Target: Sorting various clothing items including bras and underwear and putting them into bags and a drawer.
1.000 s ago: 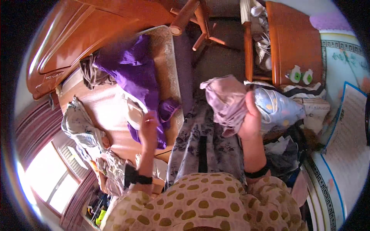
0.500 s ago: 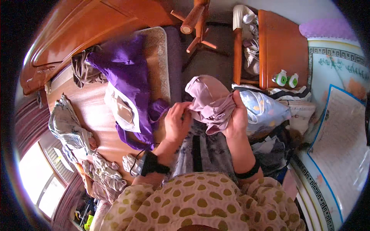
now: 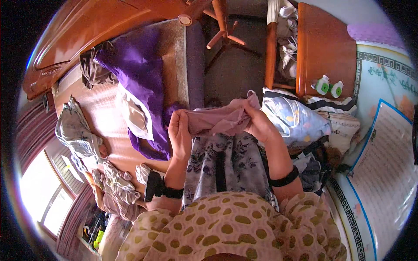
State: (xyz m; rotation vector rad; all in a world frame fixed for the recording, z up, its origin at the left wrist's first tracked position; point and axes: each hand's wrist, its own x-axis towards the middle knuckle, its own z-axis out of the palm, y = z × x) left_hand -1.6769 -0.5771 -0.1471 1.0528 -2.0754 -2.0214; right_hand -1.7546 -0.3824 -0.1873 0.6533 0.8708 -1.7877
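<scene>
A mauve-pink piece of soft clothing [image 3: 215, 120] is stretched between my two hands above my lap; its exact kind I cannot make out. My left hand [image 3: 179, 130] pinches its left end, with the fingers closed. At the other end my right hand [image 3: 257, 123] grips the cloth, and a small fold sticks up past the fingers. Below it hang my grey patterned trousers or skirt [image 3: 202, 167]. Left of my left hand, a purple garment [image 3: 143, 65] and a white piece with a beige patch [image 3: 134, 115] lie on the bed.
The bed mat [image 3: 115, 148] also bears a brown garment [image 3: 93, 71] and crumpled light clothes [image 3: 80, 130]. On the right stand an open wooden drawer [image 3: 271, 56] of clothes, a cabinet top [image 3: 322, 48] with two white-green bottles, and a light-blue bundle [image 3: 296, 119]. Wooden legs [image 3: 220, 21] rise ahead.
The bunched mauve cloth has been pulled out into a flat strip. My left hand has moved left and up, and my right hand has come slightly lower and nearer its end.
</scene>
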